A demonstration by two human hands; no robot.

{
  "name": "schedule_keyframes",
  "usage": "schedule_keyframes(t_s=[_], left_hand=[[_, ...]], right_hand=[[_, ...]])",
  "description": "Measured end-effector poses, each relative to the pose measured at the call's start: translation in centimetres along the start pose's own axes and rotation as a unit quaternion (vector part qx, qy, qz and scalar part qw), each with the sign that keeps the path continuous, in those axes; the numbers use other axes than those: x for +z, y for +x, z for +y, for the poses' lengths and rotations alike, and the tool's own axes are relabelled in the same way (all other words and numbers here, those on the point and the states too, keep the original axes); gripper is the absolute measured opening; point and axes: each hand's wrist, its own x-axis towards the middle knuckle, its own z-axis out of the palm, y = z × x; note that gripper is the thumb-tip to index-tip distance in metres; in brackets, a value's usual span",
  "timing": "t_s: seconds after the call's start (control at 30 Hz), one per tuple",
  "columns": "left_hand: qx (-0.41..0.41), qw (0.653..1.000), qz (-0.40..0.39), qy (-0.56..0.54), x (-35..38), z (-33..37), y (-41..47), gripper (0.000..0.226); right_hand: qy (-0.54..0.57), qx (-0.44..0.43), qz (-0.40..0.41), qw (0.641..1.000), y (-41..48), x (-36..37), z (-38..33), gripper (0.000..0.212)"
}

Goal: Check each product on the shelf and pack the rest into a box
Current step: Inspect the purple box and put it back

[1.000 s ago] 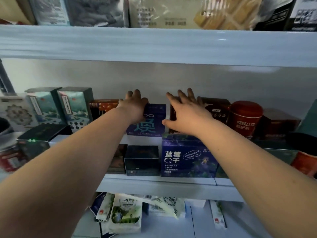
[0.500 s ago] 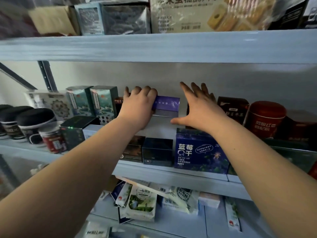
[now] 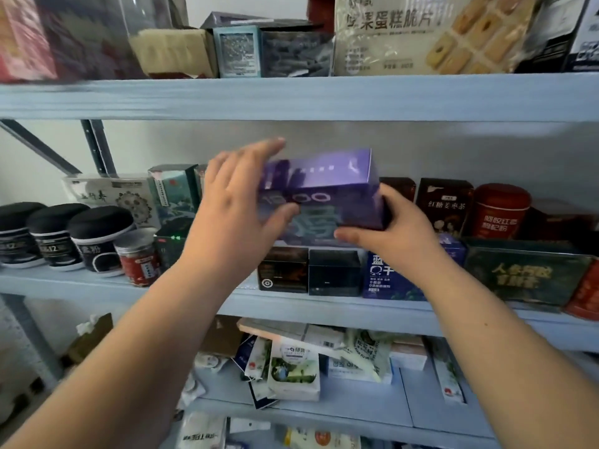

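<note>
both hands clamp the purple box (image 3: 321, 192) between them: the left hand (image 3: 233, 218) spreads its fingers over the box's left end and top with the thumb pressed on the front face, while the right hand (image 3: 400, 228) curls round the right end with the thumb under the bottom edge. the box hangs in the air, slightly tilted and blurred, in front of the back row of the middle shelf (image 3: 291, 307), above a black box (image 3: 334, 272) and a blue box (image 3: 382, 281). black-lidded jars (image 3: 97, 234) stand at the left and a red tin (image 3: 500, 210) at the right.
</note>
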Motion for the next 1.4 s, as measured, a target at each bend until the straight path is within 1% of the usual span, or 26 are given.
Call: schedule_keyframes(t_s=[0.03, 0.07, 0.1, 0.17, 0.2, 0.23, 0.27, 0.3, 0.33, 0.43, 0.53, 0.6, 0.73, 0.8, 0.87, 0.9, 1.0, 1.07, 1.13, 1.2, 1.27, 1.33, 1.37, 1.4], left_hand=[[-0.054, 0.996, 0.009, -0.067, -0.9, -0.6, -0.9, 0.085], [-0.118, 0.982, 0.01, -0.148, -1.6, -1.4, -1.9, 0.094], [-0.182, 0.956, 0.007, -0.229, -2.0, -2.0, -3.1, 0.097], [-0.299, 0.884, -0.018, -0.358, -2.3, -3.2, -5.6, 0.088], [-0.343, 0.845, -0.041, -0.408, -2.2, -3.5, -6.9, 0.08], [-0.365, 0.812, -0.065, -0.451, -2.0, -3.6, -8.1, 0.07], [-0.372, 0.788, -0.08, -0.484, -1.8, -3.6, -9.3, 0.057], [-0.374, 0.774, -0.084, -0.503, -1.8, -3.4, -10.3, 0.043], [-0.382, 0.767, -0.076, -0.511, -2.0, -3.3, -11.2, 0.035], [-0.418, 0.749, -0.047, -0.513, -2.5, -3.5, -13.3, 0.034], [-0.448, 0.727, -0.027, -0.52, -2.9, -3.8, -14.7, 0.029], [-0.465, 0.706, -0.018, -0.534, -3.3, -4.1, -15.3, 0.029], [-0.467, 0.663, -0.057, -0.582, -4.2, -4.3, -16.4, 0.035], [-0.466, 0.655, -0.067, -0.591, -4.7, -4.3, -16.9, 0.031], [-0.46, 0.656, -0.075, -0.594, -5.1, -4.3, -17.3, 0.032], [-0.458, 0.656, -0.076, -0.595, -5.3, -4.3, -17.4, 0.034], [-0.462, 0.653, -0.07, -0.596, -6.0, -4.4, -17.8, 0.051], [-0.463, 0.654, -0.069, -0.594, -6.4, -4.6, -18.0, 0.048], [-0.457, 0.656, -0.075, -0.595, -6.6, -5.0, -18.2, 0.035], [-0.452, 0.659, -0.082, -0.595, -6.6, -5.5, -18.5, 0.034], [-0.445, 0.671, -0.09, -0.587, -6.5, -5.9, -19.0, 0.042], [-0.426, 0.693, -0.088, -0.575, -6.5, -6.3, -19.3, 0.052], [-0.413, 0.703, -0.086, -0.572, -6.5, -6.2, -19.3, 0.057], [-0.403, 0.712, -0.08, -0.569, -6.5, -6.2, -19.4, 0.061]], right_hand=[[0.019, 0.014, 0.005, 1.0, -1.0, 0.6, -0.6, 0.047], [0.039, 0.031, 0.01, 0.999, -2.0, 1.3, -1.3, 0.047], [0.064, 0.052, 0.016, 0.996, -3.0, 2.2, -1.8, 0.049], [0.126, 0.09, 0.032, 0.987, -4.9, 4.0, -2.2, 0.055], [0.158, 0.107, 0.039, 0.981, -5.7, 5.0, -2.2, 0.059], [0.193, 0.122, 0.047, 0.973, -6.6, 5.9, -2.3, 0.061], [0.226, 0.139, 0.054, 0.963, -7.5, 6.8, -2.4, 0.062], [0.258, 0.156, 0.058, 0.952, -8.3, 7.5, -2.6, 0.06], [0.284, 0.172, 0.059, 0.941, -9.1, 8.2, -2.7, 0.056], [0.334, 0.217, 0.061, 0.915, -10.8, 9.7, -2.9, 0.041], [0.337, 0.248, 0.05, 0.907, -12.0, 10.6, -2.9, 0.029], [0.344, 0.254, 0.041, 0.903, -12.6, 11.0, -2.9, 0.03], [0.386, 0.28, 0.041, 0.878, -13.8, 11.5, -3.0, 0.032], [0.392, 0.287, 0.042, 0.873, -14.1, 11.7, -3.1, 0.039], [0.382, 0.292, 0.046, 0.876, -14.3, 12.1, -3.2, 0.048], [0.376, 0.294, 0.047, 0.878, -14.3, 12.3, -3.2, 0.047], [0.376, 0.308, 0.048, 0.873, -14.4, 12.8, -3.4, 0.037], [0.375, 0.313, 0.047, 0.871, -14.5, 13.2, -3.6, 0.034], [0.368, 0.308, 0.045, 0.876, -14.6, 13.6, -3.7, 0.031], [0.359, 0.294, 0.045, 0.884, -14.7, 13.9, -3.7, 0.028], [0.358, 0.276, 0.044, 0.891, -14.9, 14.1, -3.5, 0.024], [0.361, 0.258, 0.044, 0.895, -15.1, 14.2, -3.4, 0.023], [0.361, 0.248, 0.044, 0.898, -15.1, 14.3, -3.3, 0.028], [0.364, 0.235, 0.046, 0.9, -15.1, 14.4, -3.2, 0.038]])
